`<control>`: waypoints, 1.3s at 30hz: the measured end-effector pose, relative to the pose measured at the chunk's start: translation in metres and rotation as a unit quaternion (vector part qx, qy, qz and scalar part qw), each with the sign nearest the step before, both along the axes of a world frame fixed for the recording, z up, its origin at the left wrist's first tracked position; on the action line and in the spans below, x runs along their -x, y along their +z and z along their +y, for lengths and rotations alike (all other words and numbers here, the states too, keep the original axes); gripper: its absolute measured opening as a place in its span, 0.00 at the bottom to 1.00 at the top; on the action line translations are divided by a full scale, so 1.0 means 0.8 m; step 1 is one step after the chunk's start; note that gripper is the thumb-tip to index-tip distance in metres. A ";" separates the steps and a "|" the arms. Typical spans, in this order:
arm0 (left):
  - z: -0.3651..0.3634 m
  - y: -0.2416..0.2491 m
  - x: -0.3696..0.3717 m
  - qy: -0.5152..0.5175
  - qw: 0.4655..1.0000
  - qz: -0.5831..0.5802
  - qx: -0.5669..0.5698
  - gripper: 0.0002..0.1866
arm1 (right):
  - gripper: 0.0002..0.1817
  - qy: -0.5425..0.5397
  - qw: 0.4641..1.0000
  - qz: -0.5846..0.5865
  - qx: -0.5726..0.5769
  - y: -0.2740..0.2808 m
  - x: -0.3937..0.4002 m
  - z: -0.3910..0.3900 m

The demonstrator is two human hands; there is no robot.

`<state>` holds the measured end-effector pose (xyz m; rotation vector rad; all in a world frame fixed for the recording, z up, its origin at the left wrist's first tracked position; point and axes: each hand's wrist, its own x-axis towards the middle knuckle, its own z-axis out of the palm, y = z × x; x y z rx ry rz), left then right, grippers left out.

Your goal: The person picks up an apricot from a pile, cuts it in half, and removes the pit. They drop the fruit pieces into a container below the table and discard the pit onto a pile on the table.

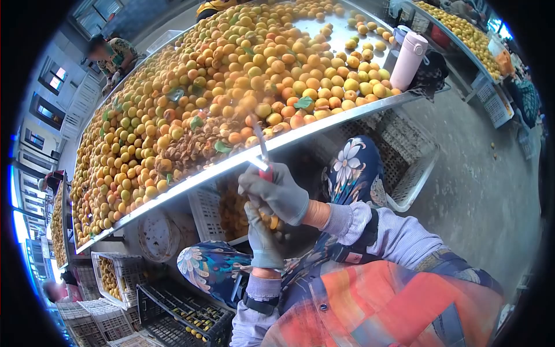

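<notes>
My right hand (277, 191), in a grey glove, is closed on the red handle of a knife (261, 141) whose blade points up over the table's metal rim (289, 133). Just below it, my left hand (261, 237), also gloved, has its fingers up against the right hand; what it holds, if anything, is hidden. Beneath both hands, a crate (207, 213) holds halved orange fruit (232, 214). Whole apricots (231, 63) cover the table, with a brown heap of pits or scraps (193, 149) near its front edge.
A pink bottle (409, 61) and a dark cloth (430, 75) stand at the table's right corner. An empty white crate (419, 173) is right of my knees. A round bucket (158, 234) and more crates (118, 277) lie left. A person (114, 56) sits across the table.
</notes>
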<state>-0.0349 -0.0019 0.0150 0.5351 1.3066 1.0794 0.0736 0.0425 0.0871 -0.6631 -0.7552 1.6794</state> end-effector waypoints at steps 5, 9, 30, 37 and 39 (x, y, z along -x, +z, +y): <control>0.026 -0.129 0.024 -0.086 0.781 0.395 -0.475 0.22 | 0.02 -0.020 0.931 -0.245 -0.269 -0.040 0.011 -0.003; 0.001 -0.010 -0.015 -0.010 0.778 0.480 -0.404 0.20 | 0.07 -0.122 0.989 0.034 0.076 -0.037 0.011 0.012; 0.014 0.031 -0.020 -0.101 0.979 -0.167 -0.064 0.20 | 0.08 -0.092 0.982 0.120 0.111 -0.044 -0.025 0.039; 0.109 0.006 0.003 -0.164 0.935 -0.313 -0.033 0.15 | 0.11 -0.204 0.963 0.173 0.032 -0.002 -0.087 0.077; 0.157 -0.008 0.007 -0.132 0.967 -0.187 -0.110 0.13 | 0.11 -0.191 0.965 0.176 0.037 -0.004 -0.102 0.074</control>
